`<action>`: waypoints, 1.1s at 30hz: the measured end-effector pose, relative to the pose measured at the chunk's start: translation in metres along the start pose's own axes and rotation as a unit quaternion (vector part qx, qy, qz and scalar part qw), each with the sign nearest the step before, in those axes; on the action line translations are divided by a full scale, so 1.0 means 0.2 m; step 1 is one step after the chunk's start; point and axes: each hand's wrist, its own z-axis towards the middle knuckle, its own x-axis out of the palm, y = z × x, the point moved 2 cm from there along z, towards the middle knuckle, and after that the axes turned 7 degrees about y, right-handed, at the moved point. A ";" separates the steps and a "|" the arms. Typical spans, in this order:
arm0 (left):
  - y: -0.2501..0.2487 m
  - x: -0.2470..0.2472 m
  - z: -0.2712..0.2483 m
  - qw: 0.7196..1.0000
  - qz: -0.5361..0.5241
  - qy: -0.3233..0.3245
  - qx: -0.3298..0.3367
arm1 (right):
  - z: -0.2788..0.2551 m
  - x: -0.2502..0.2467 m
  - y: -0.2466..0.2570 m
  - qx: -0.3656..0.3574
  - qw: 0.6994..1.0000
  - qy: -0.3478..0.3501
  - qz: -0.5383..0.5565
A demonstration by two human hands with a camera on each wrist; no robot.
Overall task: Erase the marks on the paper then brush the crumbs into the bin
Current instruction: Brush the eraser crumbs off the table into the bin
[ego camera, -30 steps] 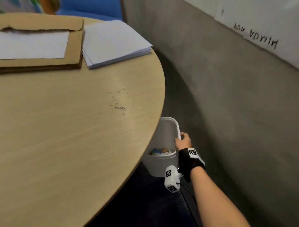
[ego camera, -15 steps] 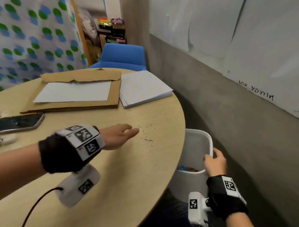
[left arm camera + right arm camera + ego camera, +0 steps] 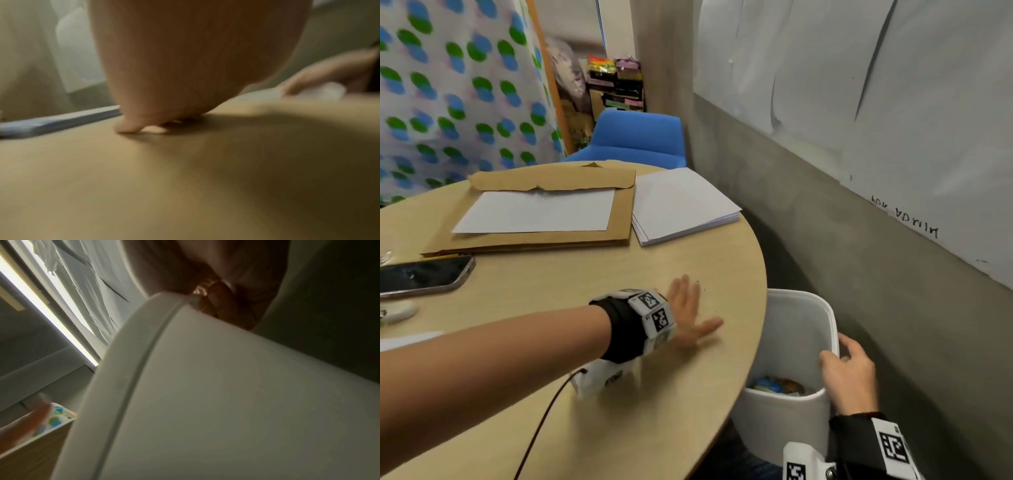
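— Two hands at work, then. What is each doing?

— Her, or his, left hand (image 3: 690,317) lies on the round wooden table (image 3: 592,404) near its right edge, fingers straight and spread, holding nothing. From the left wrist view the hand (image 3: 185,65) meets the tabletop along its lower edge (that picture is blurred, so finer detail is lost).

— And the other?

— The right hand (image 3: 851,375) grips the rim of the white bin (image 3: 784,411), thumb over the rim's near corner, fingers curled round the outside. The right wrist view shows those fingers (image 3: 222,305) hooked at the rim against the bin's wall (image 3: 226,394).

— Where does the bin stand?

— Just beside the table's right edge and below it, between table and grey wall (image 3: 859,274). Some coloured rubbish lies at its bottom.

— Any crumbs?

— Few that I can make out: some dark specks (image 3: 702,286) on the table just past the left fingertips.

— The paper?

— One white sheet (image 3: 537,212) lies on a brown cardboard piece (image 3: 619,222) at the far side; whether marks remain I cannot tell. A stack of white sheets (image 3: 681,205) sits just right of the cardboard, a phone (image 3: 424,274) at the left.
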 end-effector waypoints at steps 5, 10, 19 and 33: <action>-0.08 -0.09 -0.13 0.991 -0.127 0.001 0.037 | -0.06 -0.01 0.01 -0.008 1.000 0.012 0.003; 0.23 -0.04 -0.10 0.986 -0.051 -0.019 -0.159 | -0.12 -0.03 0.00 -0.013 1.000 -0.001 -0.007; -0.43 0.13 -0.17 0.990 -0.087 -0.008 0.112 | -0.18 -0.03 0.04 -0.017 0.999 -0.038 -0.013; -0.32 0.26 -0.17 0.996 -0.077 -0.050 -0.014 | -0.19 -0.06 0.05 -0.037 0.998 -0.036 -0.031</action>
